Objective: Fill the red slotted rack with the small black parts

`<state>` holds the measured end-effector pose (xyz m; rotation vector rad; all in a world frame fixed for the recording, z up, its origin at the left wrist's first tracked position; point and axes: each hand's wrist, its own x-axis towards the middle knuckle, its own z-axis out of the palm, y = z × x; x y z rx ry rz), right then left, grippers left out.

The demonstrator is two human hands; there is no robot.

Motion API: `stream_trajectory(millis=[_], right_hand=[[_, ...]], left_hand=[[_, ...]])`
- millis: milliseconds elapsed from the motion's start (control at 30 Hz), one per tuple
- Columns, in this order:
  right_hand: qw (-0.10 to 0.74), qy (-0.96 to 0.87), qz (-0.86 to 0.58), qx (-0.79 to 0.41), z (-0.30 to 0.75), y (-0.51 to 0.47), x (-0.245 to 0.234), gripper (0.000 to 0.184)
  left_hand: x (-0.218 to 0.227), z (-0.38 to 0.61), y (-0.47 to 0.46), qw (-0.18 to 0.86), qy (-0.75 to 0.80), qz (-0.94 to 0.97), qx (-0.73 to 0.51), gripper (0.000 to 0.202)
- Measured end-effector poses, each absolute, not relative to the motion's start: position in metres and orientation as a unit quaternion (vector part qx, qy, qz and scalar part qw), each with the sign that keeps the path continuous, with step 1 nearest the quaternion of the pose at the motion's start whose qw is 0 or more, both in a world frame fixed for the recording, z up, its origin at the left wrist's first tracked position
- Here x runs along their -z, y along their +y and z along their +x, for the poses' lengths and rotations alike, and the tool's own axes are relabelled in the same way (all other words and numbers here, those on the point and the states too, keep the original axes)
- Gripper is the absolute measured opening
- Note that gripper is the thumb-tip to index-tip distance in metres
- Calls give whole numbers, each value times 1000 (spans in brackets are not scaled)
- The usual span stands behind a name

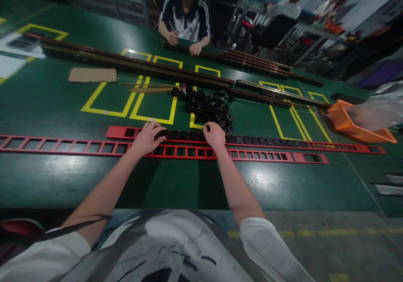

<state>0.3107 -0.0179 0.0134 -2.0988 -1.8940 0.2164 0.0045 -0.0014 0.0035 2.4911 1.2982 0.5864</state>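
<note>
While working across the nearer red frame (186, 152), keep forearms lifted off its rails. Note left hand (148, 137) part-curled over the farther red frame (116, 132), thumb apart from fingers beside dark pieces; cannot tell if gripping. See right hand (215, 134) curled narrow on the same frame; cannot tell if holding anything. Probably best to seat each piece flat and square, matching the row of black pieces (238, 139). Take singly from the heap of black pieces (208, 109) just beyond, without dragging neighbours. Leave long dark strips (189, 75) farther across the counter (267, 181) unbumped.
</note>
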Motion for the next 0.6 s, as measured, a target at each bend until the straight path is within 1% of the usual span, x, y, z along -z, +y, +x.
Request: stream_trajectory(millis=[367, 600], right_hand=[[160, -662, -728, -77, 311, -18, -13, 27], [157, -662, -728, -80, 311, -18, -14, 28]], left_hand=[[-1, 5, 1, 147, 455, 854, -205, 37], [-5, 8, 4, 151, 472, 851, -174, 35]])
